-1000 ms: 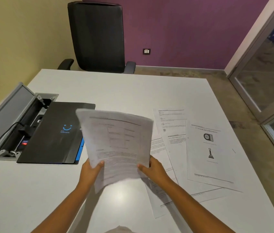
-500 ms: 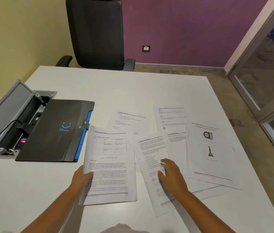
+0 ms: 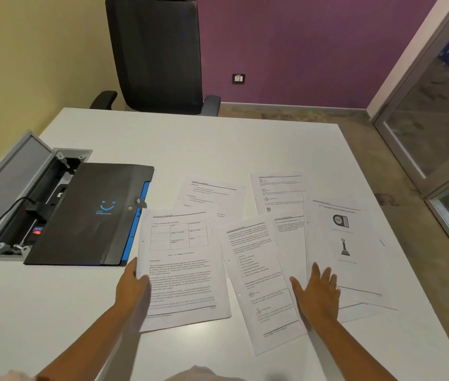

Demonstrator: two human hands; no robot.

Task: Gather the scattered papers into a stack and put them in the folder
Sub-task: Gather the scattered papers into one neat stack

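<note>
White paper everywhere on tabletop [image 3: 218, 149], approx. five sheets fanned centre to right, overlapping, none squared up yet. Left hand [image 3: 131, 287] pinching near-left edge of table-printed sheet [image 3: 182, 265], thumb on top, fingers likely under; prob. anchoring it as base of stack. Right hand [image 3: 318, 291] open flat, fingers spread, holding nothing, resting on near edges where middle sheet [image 3: 256, 273] and awards page [image 3: 347, 243] overlap; looks set to sweep these left. Two more sheets farther back: one [image 3: 212, 193] above table-printed sheet, another [image 3: 278, 193] right of it, partly covered. Black folder [image 3: 91, 215] closed, w/ blue edge, lying left, just beside table-printed sheet, partly over open cable box [image 3: 11, 204]. Nothing inside folder yet, judging by closed flap. Office chair [image 3: 157, 53] at far side.
</note>
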